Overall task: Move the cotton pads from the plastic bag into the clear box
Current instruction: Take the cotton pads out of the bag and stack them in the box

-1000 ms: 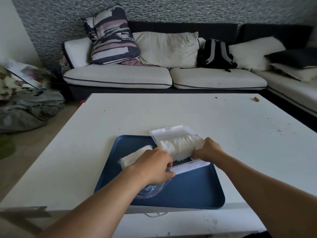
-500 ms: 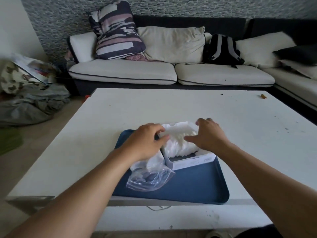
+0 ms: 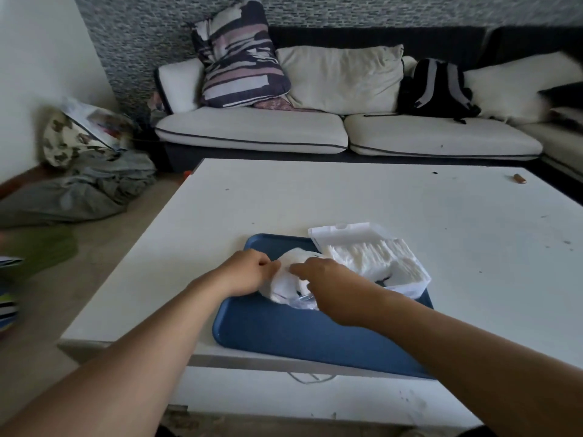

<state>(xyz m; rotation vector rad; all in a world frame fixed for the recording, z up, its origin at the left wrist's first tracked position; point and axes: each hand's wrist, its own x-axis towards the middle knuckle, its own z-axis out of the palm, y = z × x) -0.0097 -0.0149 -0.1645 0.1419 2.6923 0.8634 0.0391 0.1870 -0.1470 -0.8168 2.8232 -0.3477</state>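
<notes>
**Both hands on the bag, box part filled**

The clear box [image 3: 378, 263] sits at the tray's [image 3: 284, 329] upper right corner, right of frame centre, lid [image 3: 344, 236] folded back. It holds a row of white cotton pads [image 3: 372, 257] standing on edge.

The plastic bag [image 3: 291, 280] lies on the tray just left of the box, at frame centre, bulging with more white pads. The left hand [image 3: 247, 272] pinches the bag's left side with curled fingers. The right hand [image 3: 328, 279] lies over the bag's right side, fingers pointing left; whether they grip it cannot be told.

The right hand hides much of the bag and the box's near left corner. The tray overhangs the white table's [image 3: 347, 197] near edge.
</notes>
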